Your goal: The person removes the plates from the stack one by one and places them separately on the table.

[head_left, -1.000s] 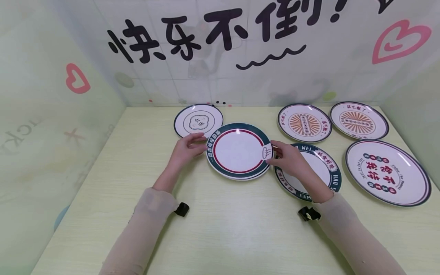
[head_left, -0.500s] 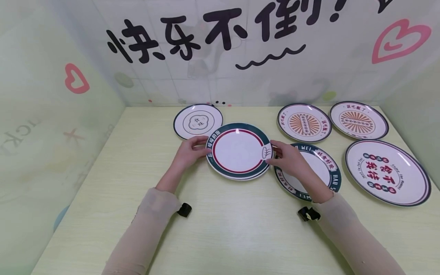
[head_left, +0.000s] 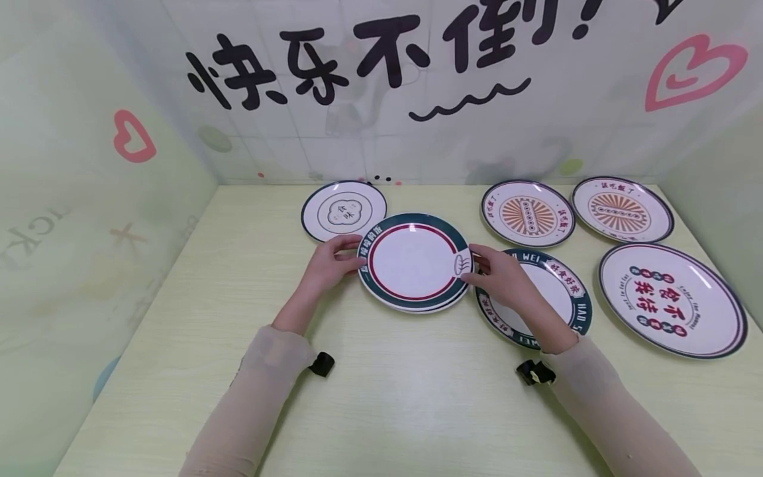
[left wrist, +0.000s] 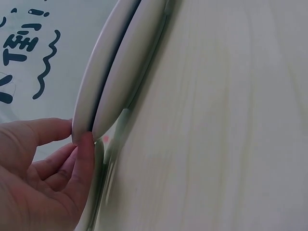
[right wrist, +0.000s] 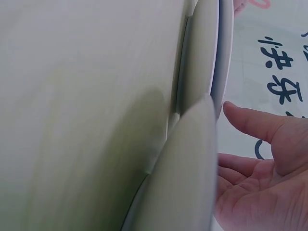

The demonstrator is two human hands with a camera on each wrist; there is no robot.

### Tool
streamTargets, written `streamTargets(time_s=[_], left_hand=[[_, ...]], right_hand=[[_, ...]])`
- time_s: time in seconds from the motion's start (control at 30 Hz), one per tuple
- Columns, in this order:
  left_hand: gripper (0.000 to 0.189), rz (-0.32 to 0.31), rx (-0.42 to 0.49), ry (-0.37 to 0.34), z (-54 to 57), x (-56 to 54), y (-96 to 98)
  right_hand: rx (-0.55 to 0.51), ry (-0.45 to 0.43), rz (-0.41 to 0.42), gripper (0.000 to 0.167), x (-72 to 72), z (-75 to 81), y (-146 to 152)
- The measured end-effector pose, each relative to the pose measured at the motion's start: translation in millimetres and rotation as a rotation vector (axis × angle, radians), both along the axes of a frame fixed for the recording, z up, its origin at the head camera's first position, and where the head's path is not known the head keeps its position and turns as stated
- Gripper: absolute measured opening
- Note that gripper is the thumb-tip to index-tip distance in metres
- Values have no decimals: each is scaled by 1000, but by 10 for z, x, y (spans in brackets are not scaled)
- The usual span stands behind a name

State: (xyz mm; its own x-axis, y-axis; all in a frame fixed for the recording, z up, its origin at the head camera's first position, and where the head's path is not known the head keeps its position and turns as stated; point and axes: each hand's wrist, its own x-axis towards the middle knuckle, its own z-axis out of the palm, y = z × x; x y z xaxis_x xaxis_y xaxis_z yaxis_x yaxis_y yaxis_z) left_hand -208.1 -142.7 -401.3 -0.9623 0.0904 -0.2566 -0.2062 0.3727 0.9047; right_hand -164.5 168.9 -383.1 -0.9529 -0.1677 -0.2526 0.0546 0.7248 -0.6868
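Observation:
A white plate with a green rim and red inner ring (head_left: 414,262) lies on top of another plate (left wrist: 130,67), whose edge shows just below it in the left wrist view. My left hand (head_left: 324,265) pinches the top plate's left edge, thumb over the rim and fingertips under it. At the right edge my right hand (head_left: 503,271) holds it, thumb (right wrist: 240,115) on the rim and fingers lower down. Beneath my right hand and forearm is a green-rimmed plate with lettering (head_left: 536,298), partly covered. Behind my left hand sits a small blue-rimmed plate (head_left: 344,212).
Two small plates with orange sunburst prints, one left (head_left: 528,212) and one right (head_left: 623,209), lie at the back right. A larger plate with red lettering (head_left: 673,301) lies in front of them. Printed walls (head_left: 381,152) enclose the pale table (head_left: 405,397) at the back and sides.
My left hand has shifted slightly right and closed its fingers on the top plate's rim. The plates and my right hand hold their places.

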Motion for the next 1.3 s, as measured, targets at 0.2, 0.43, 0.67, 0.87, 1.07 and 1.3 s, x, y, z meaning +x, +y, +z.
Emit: streamTargets(time_s=[0.2, 0.43, 0.67, 0.87, 1.07, 1.3], left_hand=[[51, 35, 14, -7, 26, 8, 4], [49, 72, 40, -20, 49, 11, -30], [49, 102, 62, -15, 88, 2, -91], [47, 138, 80, -25, 114, -7, -171], [49, 149, 117, -24, 139, -9, -277], [49, 186, 175, -18, 212, -6, -407]], right_hand=[[7, -2, 2, 65, 1, 1, 0], [-8, -23, 3, 70, -4, 18, -2], [-20, -7, 20, 71, -4, 23, 9], [-19, -4, 25, 72, -9, 18, 13], [-13, -5, 23, 72, -17, 11, 11], [-5, -2, 24, 71, -17, 13, 9]])
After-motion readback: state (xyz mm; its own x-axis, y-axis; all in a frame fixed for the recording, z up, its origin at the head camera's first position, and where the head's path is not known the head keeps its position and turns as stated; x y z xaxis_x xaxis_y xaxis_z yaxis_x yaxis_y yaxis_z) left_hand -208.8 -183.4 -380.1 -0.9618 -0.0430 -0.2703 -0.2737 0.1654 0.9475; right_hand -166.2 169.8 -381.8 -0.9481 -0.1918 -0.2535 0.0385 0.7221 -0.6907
